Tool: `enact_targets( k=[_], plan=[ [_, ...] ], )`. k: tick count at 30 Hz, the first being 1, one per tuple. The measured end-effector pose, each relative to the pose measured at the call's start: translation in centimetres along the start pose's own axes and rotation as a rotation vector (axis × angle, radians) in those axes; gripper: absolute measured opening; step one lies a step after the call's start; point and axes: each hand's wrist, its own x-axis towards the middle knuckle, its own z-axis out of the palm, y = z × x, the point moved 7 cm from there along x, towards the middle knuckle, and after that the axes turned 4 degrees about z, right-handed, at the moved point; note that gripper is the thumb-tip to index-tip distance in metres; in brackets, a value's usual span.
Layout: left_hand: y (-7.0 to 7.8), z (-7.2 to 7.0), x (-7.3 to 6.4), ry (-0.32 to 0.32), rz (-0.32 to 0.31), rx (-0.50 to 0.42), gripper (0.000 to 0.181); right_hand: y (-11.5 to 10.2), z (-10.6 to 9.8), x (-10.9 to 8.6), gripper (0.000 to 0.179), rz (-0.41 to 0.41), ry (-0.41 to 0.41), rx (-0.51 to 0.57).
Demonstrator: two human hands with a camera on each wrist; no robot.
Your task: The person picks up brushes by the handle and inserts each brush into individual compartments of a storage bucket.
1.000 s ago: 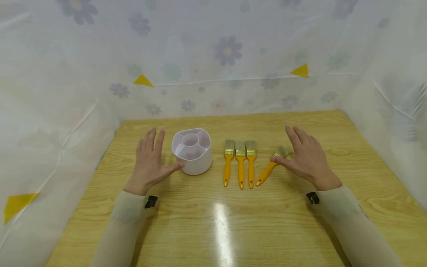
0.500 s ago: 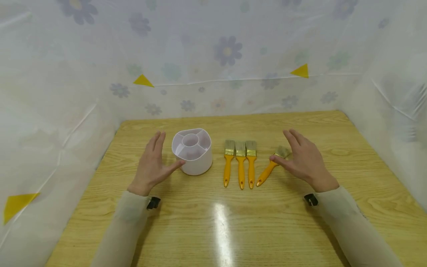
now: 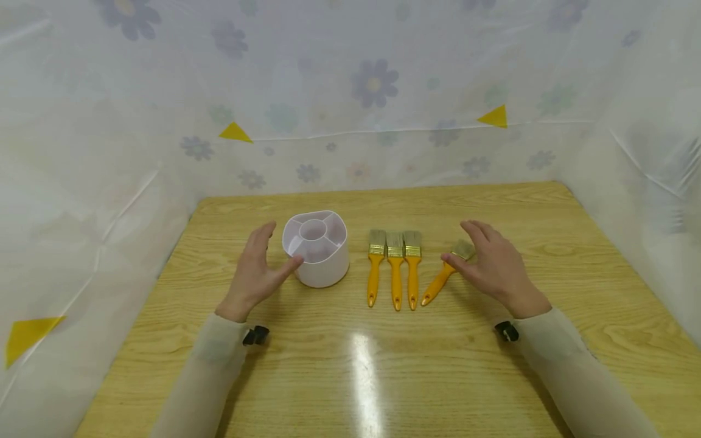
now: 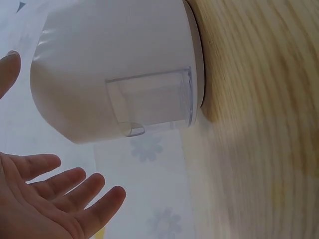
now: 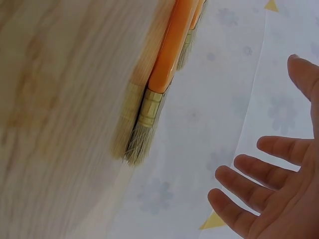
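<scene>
A white round organizer point(image 3: 323, 274) with several compartments stands upright on the table, left of centre. My left hand point(image 3: 252, 274) hovers just left of it, fingers spread and thumb apart; the left wrist view shows a gap to the organizer point(image 4: 124, 45), which has a clear small drawer in its side. Three paintbrushes point(image 3: 395, 267) with orange handles lie side by side, bristles away from me. Farther right a single paintbrush point(image 3: 438, 285) lies slanted, its bristles partly behind my right hand point(image 3: 495, 267). That hand is above and beside it, holding nothing; the right wrist view shows the paintbrush point(image 5: 167, 59) apart from the fingers.
The wood-grain table point(image 3: 306, 377) is closed in by white flowered sheeting point(image 3: 328, 79) at the back and both sides. Yellow tape pieces point(image 3: 235, 132) mark the sheeting. Each wrist wears a small black device point(image 3: 506, 331).
Both hands have drawn slightly inward, the left toward the organizer and the right toward the slanted paintbrush. Their fingers have bent a little. The organizer and the paintbrushes have stayed put.
</scene>
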Motion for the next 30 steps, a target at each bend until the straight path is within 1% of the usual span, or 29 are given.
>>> enact_targets(
  k=[2,4,9,13,15,19,20,24,27,30],
  plan=[
    [0.0,0.2,0.0,-0.001,0.000,-0.031,0.084,-0.1,0.1,-0.1,0.073,0.011,-0.008,0.014],
    [0.1,0.3,0.0,-0.004,-0.006,-0.064,0.083,-0.1,0.3,-0.2,0.070,0.034,-0.033,0.035],
    [0.1,0.6,-0.1,-0.009,-0.042,-0.135,0.078,0.0,0.8,-0.4,0.064,0.099,-0.104,0.088],
    [0.0,0.6,-0.1,0.002,-0.071,-0.214,0.068,0.0,1.1,-0.4,0.061,0.131,-0.134,0.126],
    [-0.1,0.6,-0.1,0.011,-0.079,-0.259,0.063,-0.1,1.2,-0.4,0.059,0.140,-0.148,0.132],
    [0.0,0.8,-0.1,0.026,-0.073,-0.321,0.056,-0.2,1.3,-0.4,0.056,0.160,-0.180,0.118],
    [0.1,0.8,-0.1,0.026,-0.077,-0.329,0.055,-0.2,1.4,-0.5,0.055,0.167,-0.191,0.113],
    [2.2,0.0,0.1,0.030,-0.068,-0.350,0.049,-0.3,1.6,-0.7,0.054,0.206,-0.247,0.101],
    [3.5,-0.5,0.2,0.019,-0.075,-0.361,0.044,-0.2,2.0,-0.8,0.055,0.236,-0.297,0.097],
    [3.3,-0.4,0.2,0.009,-0.085,-0.379,0.042,-0.1,2.4,-0.9,0.054,0.257,-0.354,0.105]
  ],
)
